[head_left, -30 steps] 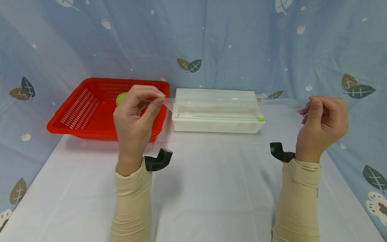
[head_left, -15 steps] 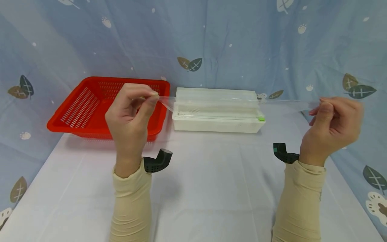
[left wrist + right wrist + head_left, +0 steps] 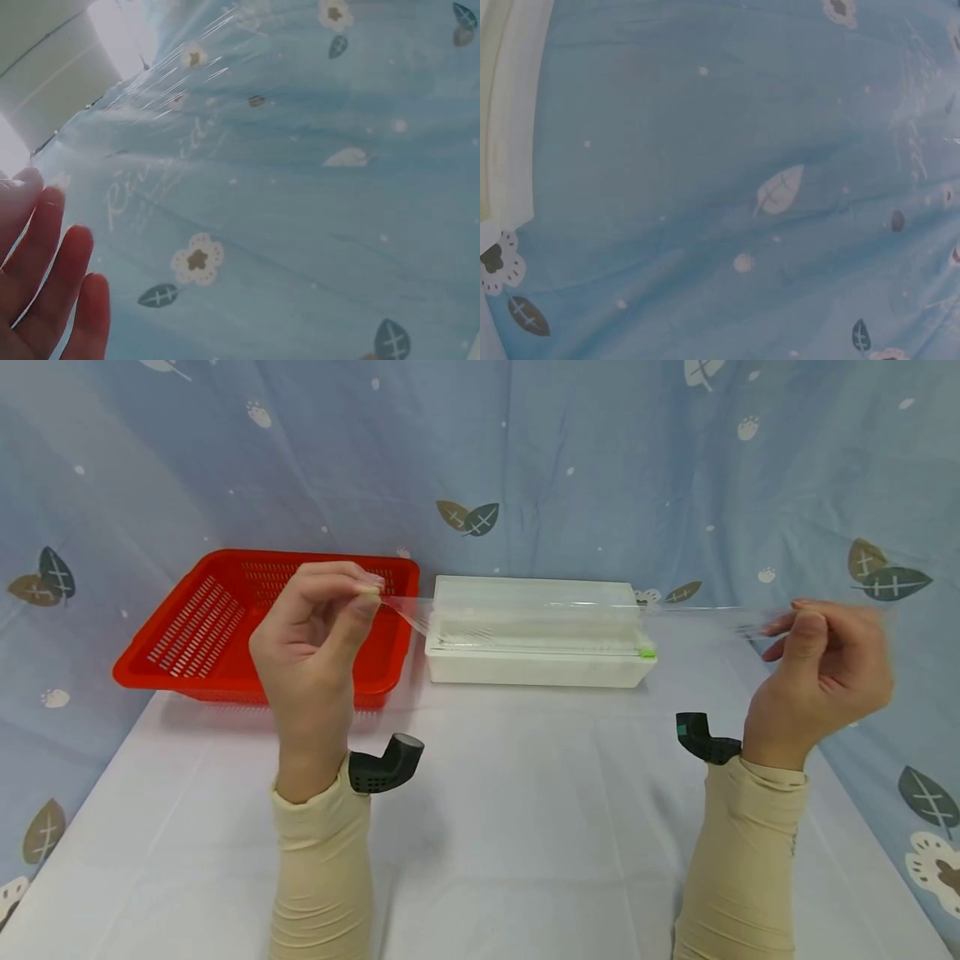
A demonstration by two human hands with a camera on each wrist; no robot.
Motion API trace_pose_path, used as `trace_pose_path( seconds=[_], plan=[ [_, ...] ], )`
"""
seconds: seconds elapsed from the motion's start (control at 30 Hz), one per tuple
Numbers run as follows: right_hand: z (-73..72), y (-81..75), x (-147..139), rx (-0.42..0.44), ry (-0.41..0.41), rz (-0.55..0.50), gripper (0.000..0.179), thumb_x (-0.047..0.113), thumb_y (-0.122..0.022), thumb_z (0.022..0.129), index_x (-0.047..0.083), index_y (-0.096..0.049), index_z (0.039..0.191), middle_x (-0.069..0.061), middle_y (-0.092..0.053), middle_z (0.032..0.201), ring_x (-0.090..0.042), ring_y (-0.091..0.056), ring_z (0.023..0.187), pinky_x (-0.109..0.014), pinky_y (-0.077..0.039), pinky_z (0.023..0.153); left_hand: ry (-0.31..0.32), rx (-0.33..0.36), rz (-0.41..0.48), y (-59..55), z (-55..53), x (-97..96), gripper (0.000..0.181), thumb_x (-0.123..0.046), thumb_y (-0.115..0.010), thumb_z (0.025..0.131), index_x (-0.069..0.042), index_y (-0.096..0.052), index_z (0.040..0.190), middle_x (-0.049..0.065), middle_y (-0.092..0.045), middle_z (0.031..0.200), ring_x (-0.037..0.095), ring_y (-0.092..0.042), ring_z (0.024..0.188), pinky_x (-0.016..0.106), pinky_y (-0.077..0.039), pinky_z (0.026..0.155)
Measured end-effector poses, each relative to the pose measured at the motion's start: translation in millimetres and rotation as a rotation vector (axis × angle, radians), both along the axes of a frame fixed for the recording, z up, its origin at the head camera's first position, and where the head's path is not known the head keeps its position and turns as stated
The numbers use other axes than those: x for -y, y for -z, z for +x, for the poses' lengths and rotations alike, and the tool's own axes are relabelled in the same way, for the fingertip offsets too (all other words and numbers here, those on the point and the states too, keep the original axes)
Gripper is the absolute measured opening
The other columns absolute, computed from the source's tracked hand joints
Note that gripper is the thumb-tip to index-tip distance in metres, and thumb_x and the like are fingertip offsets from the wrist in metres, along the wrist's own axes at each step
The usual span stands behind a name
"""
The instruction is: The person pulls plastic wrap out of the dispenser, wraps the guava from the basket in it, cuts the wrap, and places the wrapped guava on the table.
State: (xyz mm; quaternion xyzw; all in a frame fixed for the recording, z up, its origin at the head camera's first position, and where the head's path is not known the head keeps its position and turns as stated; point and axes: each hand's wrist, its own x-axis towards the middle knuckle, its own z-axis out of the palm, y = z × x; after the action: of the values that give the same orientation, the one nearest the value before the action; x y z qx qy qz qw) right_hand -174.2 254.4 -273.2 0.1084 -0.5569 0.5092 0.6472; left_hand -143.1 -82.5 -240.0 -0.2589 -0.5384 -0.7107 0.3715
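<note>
Left hand [image 3: 309, 647] and right hand [image 3: 831, 670] have spread wider, pinching cling film [image 3: 555, 610]: likely light, limp, easily torn, best held by its corners.

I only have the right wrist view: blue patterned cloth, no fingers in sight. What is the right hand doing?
Observer: In the head view, the right hand pinches one end of some clear film.
Operator: And who has the other end?
Observer: The left hand pinches it between thumb and fingers.
Operator: Anything beyond that hand?
Observer: Yes, a red basket, partly hidden behind it in the head view.
</note>
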Motion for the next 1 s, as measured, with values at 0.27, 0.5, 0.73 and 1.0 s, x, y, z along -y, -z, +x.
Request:
trace_pose_path(
  seconds=[0.27, 0.5, 0.73, 1.0],
  plan=[
    [1.2, 3.5, -6.1, 0.031, -0.046, -0.016, 0.033, 0.019, -0.072, 0.074, -0.013, -0.061, 0.077, -0.015, -0.055, 0.061, -0.011, -0.051, 0.047, -0.016, -0.041, 0.051, 0.127, 0.023, 0.024, 1.6, 3.4, 1.3, 0.012, 0.008, -0.060, 0.079, 0.017, -0.055, 0.084, 0.023, -0.058, 0.079, 0.032, -0.059, 0.070, 0.037, -0.048, 0.073],
    [5.9, 1.2, -5.4, 0.029, -0.039, -0.033, 0.035, 0.022, -0.073, 0.073, -0.012, -0.061, 0.077, -0.011, -0.052, 0.053, -0.009, -0.049, 0.043, -0.017, -0.042, 0.050, 0.087, 0.001, 0.031, -0.4, 8.7, 1.7, 0.016, 0.007, -0.063, 0.077, 0.019, -0.054, 0.083, 0.028, -0.056, 0.076, 0.033, -0.058, 0.067, 0.033, -0.048, 0.063],
    [13.1, -1.3, -2.9, -0.004, -0.044, -0.067, 0.037, 0.023, -0.074, 0.071, -0.012, -0.060, 0.076, -0.010, -0.051, 0.048, -0.007, -0.045, 0.037, -0.016, -0.040, 0.047, 0.068, -0.038, 0.046, 0.1, 10.9, 3.1, 0.014, 0.010, -0.063, 0.075, 0.019, -0.054, 0.080, 0.028, -0.055, 0.072, 0.033, -0.058, 0.061, 0.025, -0.039, 0.050],
    [15.6, -2.7, -5.3, -0.040, -0.018, -0.035, 0.036, 0.021, -0.076, 0.069, -0.012, -0.061, 0.071, -0.014, -0.054, 0.057, -0.007, -0.046, 0.041, -0.016, -0.040, 0.050, 0.119, -0.020, 0.003, -0.8, 18.6, 6.3, 0.010, 0.014, -0.061, 0.075, 0.018, -0.054, 0.080, 0.028, -0.055, 0.073, 0.032, -0.057, 0.061, 0.023, -0.033, 0.045]
  ],
)
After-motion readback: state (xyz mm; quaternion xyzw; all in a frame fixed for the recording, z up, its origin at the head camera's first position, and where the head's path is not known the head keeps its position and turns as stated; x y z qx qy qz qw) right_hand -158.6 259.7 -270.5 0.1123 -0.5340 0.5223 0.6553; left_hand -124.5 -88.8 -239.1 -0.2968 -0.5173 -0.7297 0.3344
